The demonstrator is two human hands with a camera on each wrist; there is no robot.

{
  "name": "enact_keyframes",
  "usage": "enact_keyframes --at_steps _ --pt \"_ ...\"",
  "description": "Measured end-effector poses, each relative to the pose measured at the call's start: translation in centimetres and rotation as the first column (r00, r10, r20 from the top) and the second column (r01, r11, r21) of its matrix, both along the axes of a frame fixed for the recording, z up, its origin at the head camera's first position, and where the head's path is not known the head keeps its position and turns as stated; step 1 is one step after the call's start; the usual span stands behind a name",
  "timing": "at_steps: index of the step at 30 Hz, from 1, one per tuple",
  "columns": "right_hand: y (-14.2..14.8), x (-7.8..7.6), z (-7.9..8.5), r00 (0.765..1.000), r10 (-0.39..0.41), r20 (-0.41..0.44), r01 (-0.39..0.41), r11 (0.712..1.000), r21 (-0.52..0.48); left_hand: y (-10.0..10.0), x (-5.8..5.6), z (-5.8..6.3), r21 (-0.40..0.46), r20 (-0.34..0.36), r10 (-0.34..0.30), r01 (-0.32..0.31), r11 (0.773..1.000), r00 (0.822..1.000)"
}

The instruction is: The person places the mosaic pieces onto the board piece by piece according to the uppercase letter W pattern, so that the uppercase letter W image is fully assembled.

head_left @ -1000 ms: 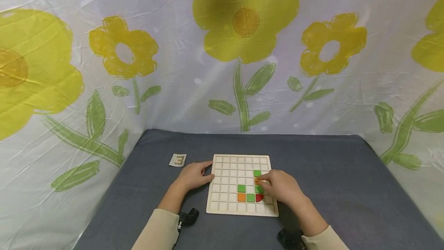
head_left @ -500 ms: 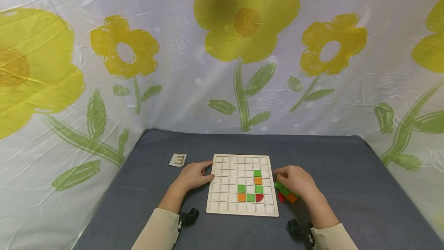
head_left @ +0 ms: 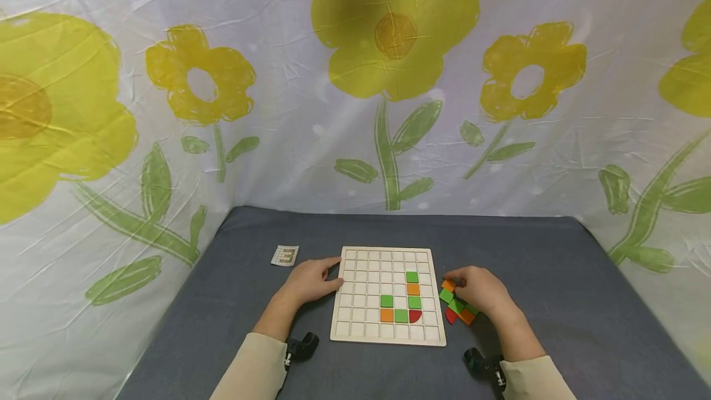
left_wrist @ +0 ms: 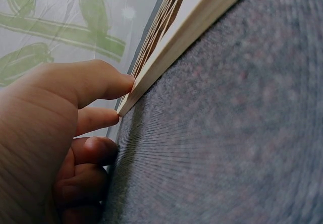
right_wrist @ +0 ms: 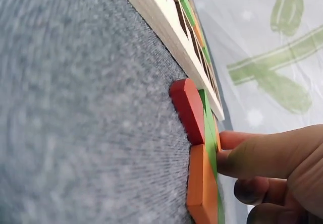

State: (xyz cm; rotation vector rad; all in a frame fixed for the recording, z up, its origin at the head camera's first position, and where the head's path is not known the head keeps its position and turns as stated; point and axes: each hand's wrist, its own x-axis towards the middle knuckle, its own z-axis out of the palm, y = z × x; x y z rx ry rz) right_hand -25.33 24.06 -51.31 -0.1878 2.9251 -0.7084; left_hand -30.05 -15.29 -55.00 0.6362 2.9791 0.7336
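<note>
My right hand point(head_left: 482, 292) rests on the cloth just right of the board point(head_left: 355, 292), fingers curled down over a small heap of loose tiles point(head_left: 457, 305). Thumb and fingertips point(right_wrist: 237, 153) press on the tiles, and the forefinger seems to nip an orange one point(head_left: 448, 285) at the far end of the heap; whether it is truly lifted I cannot tell. My left hand point(head_left: 311, 281) lies at the board's left edge, fingers relaxed and mostly straight, their tips point(left_wrist: 113, 82) touching the wooden rim to steady it, gripping nothing.

The tiles look like thin, stiff painted wood, light and smooth-faced, so I judge they would slide under a flat press and are best taken by pinching two opposite edges. From the right wrist view a red piece point(right_wrist: 187, 108) with a rounded side, a green one point(right_wrist: 208, 133) and a second orange one point(right_wrist: 202, 183) lie packed edge to edge, so their neighbours crowd any grip on the middle one.

On the board, green, orange and one red quarter-round tile point(head_left: 415, 315) already sit in cells toward its near right corner; the remaining cells show bare wood. A small pattern card point(head_left: 285, 255) lies left of the board's far corner. The grey cloth point(head_left: 555, 276) gives a soft, grippy bed, and flowered sheets point(head_left: 389, 79) hang behind.
</note>
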Motion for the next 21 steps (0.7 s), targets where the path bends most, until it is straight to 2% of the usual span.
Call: enact_keyframes --at_steps 8,21 --pt "0.5 -0.1 0.1 0.999 0.017 -0.035 -0.016 0.999 0.033 0.1 0.0 0.1 -0.001 0.000 0.007 -0.007 1.000 1.000" --pt "1.2 -0.4 -0.2 0.998 0.004 -0.066 0.001 0.998 0.068 0.1 0.1 0.1 0.002 0.002 0.011 -0.011 1.000 1.000"
